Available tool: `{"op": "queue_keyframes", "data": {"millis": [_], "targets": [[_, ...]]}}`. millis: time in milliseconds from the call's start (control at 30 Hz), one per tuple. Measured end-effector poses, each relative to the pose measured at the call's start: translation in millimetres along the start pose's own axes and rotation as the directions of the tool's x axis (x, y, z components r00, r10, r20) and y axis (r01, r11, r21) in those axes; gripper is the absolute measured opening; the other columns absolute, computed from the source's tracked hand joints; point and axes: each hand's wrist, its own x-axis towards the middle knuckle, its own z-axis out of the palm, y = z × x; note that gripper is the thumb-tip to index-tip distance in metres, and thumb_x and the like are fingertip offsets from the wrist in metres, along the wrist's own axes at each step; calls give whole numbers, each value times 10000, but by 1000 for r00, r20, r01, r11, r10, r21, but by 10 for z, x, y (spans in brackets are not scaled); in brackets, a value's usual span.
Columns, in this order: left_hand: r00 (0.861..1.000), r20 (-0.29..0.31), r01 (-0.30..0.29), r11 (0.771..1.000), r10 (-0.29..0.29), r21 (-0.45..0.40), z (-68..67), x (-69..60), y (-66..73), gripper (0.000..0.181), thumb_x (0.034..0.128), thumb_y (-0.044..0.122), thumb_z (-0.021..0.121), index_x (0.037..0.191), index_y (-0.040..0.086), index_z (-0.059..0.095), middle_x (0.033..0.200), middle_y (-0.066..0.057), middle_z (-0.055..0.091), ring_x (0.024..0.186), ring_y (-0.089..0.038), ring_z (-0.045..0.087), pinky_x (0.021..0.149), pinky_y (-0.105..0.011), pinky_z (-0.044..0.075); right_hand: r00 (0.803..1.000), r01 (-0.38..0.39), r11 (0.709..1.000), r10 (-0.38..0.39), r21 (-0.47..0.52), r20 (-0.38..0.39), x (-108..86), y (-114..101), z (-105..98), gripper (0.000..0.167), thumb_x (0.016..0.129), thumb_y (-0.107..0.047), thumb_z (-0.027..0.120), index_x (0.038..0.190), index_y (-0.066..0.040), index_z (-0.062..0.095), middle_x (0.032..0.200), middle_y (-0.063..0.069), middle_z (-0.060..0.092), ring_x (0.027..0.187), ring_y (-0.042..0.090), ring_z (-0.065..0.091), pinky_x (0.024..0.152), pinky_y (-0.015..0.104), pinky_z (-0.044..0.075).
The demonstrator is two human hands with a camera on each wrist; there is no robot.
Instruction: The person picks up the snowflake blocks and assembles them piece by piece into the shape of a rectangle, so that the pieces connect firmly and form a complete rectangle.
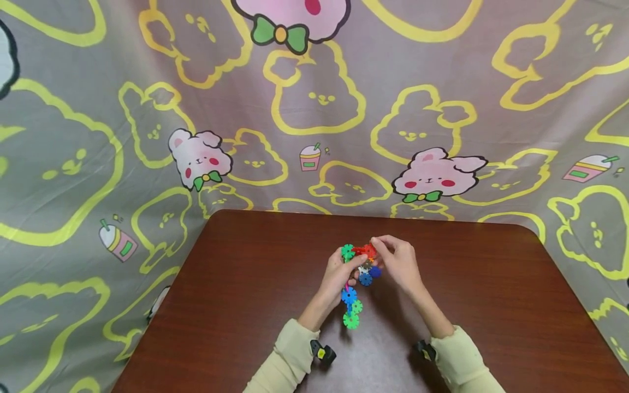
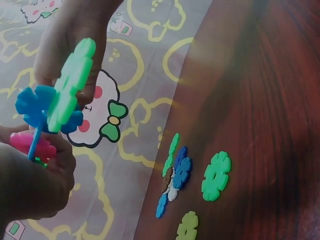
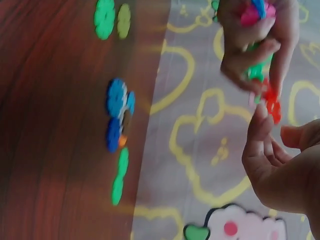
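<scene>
My left hand (image 1: 339,273) grips a chain of flower-shaped plastic discs, thumb across its upper part. At the chain's far end are a green disc (image 1: 348,251) and red discs (image 1: 369,251). Below the hand hang a pink disc (image 2: 34,144), a blue disc (image 1: 349,295) and a light green disc (image 2: 72,85). Fingertips of my right hand (image 1: 400,265) hold the outer red disc at its edge; in the right wrist view, its index finger (image 3: 259,122) lies against the red piece. Fingers partly cover the joint between the red discs.
Loose discs lie on the brown table (image 1: 236,284) beneath the hands: a blue disc (image 2: 183,172), a white disc (image 2: 173,194), a green disc (image 2: 216,176) and a yellow-green disc (image 2: 188,227). A patterned cloth (image 1: 324,185) hangs behind the table.
</scene>
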Motion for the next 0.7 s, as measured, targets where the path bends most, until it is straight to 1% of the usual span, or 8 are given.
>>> {"op": "queue_keyframes", "data": {"millis": [100,200,267,333,400,467,533,700], "targets": [[1000,-19,-20,1000,20,-14,-8,6,-2,237,935,85,729,1025,83,509,715,6,549,517,-60,452,431,-132,346,1000,14,999,-14,-45,5,70,127,-90,245,1052,-151,628,1047,70,732,727,157,698,600,258,689,534,287,564],[999,-33,-36,999,34,-36,-18,8,6,235,924,67,726,1010,94,509,715,15,570,525,-62,450,429,-130,342,999,32,988,-31,-151,15,161,296,-215,176,1037,-82,629,1032,69,720,759,170,705,650,314,700,525,273,528],[999,-39,-39,998,38,-49,-23,7,14,233,916,63,727,999,95,512,731,7,617,524,-65,450,427,-130,339,998,51,969,-42,-243,40,224,428,-295,136,1013,-44,646,1043,75,704,797,178,710,681,326,690,544,286,500],[998,-41,-44,998,42,-53,-30,8,20,230,913,67,728,998,89,516,762,0,663,527,-70,447,428,-130,337,995,78,943,-51,-322,90,281,548,-352,137,982,-9,668,1069,96,682,860,207,715,734,338,683,592,350,515],[998,-41,-47,997,45,-58,-36,6,28,229,914,71,729,1002,85,519,794,-22,704,524,-68,447,429,-129,335,987,102,919,-46,-380,155,330,660,-371,182,953,19,688,1103,117,660,922,228,709,810,364,685,662,426,551],[998,-38,-45,997,42,-66,-40,8,31,230,919,77,733,1012,84,522,802,-28,718,521,-64,447,426,-129,331,975,128,901,-38,-415,218,367,745,-361,229,924,44,704,1124,140,647,970,255,700,883,401,681,729,495,568],[999,-34,-39,997,36,-70,-35,7,37,236,924,81,736,1022,86,521,779,-11,692,515,-59,452,427,-131,331,962,153,889,-34,-432,269,390,818,-337,246,903,60,718,1120,152,647,983,270,689,937,435,671,772,536,570],[999,-28,-30,998,29,-60,-30,-1,46,242,936,95,735,1021,89,509,735,23,587,513,-66,460,431,-138,339,948,192,869,-45,-455,315,414,935,-293,277,858,61,768,1091,165,660,994,292,686,967,463,654,804,559,560]]}}
